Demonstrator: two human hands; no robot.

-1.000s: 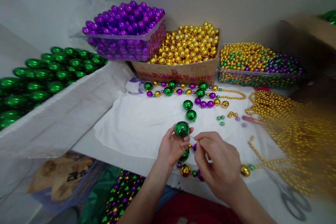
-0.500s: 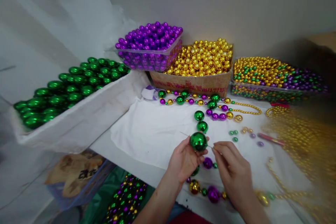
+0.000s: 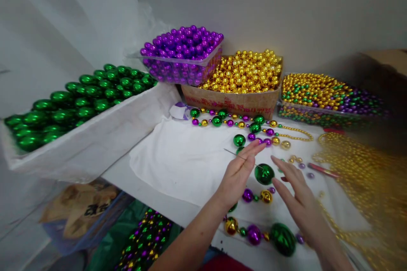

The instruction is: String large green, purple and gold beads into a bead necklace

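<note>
**Green ball on the needle, hands loose around it**

On the far left we see a white box [image 3: 95, 144] heaped with big green balls [image 3: 73, 106]. Below the table [image 3: 118, 174] edge hang finished bead strands [image 3: 143, 241]. Along the wall stand a clear tub of purple balls [image 3: 182, 46], a cardboard box [image 3: 232, 102] of gold balls [image 3: 246, 72] and a tray of small mixed beads [image 3: 330, 93]. A made-up strand [image 3: 235, 122] of green, purple and gold lies across the back of the white cloth [image 3: 178, 165].

In the middle, our left hand [image 3: 238, 175] is stretched out with its fingers straight and close together. A thin needle [image 3: 233, 153] lies across them. We cannot tell whether the thumb pins it.

The needle's far end runs to the one green ball [image 3: 264, 173] we are working on. That ball sits on the cloth between our two hands, just off the left fingertips. Our right hand [image 3: 297, 197] hovers beside it with fingers spread apart, gripping nothing.

As for progress, we judge the strand partly made. A gold bead [image 3: 231, 225], a purple bead [image 3: 253, 234] and a large green ball [image 3: 282, 239] already sit in a row near the table edge. A few small loose beads [image 3: 300, 164] lie unthreaded on the cloth. Further right are a red stick [image 3: 322, 170] and a pile of gold bead strings [image 3: 365, 178].
</note>
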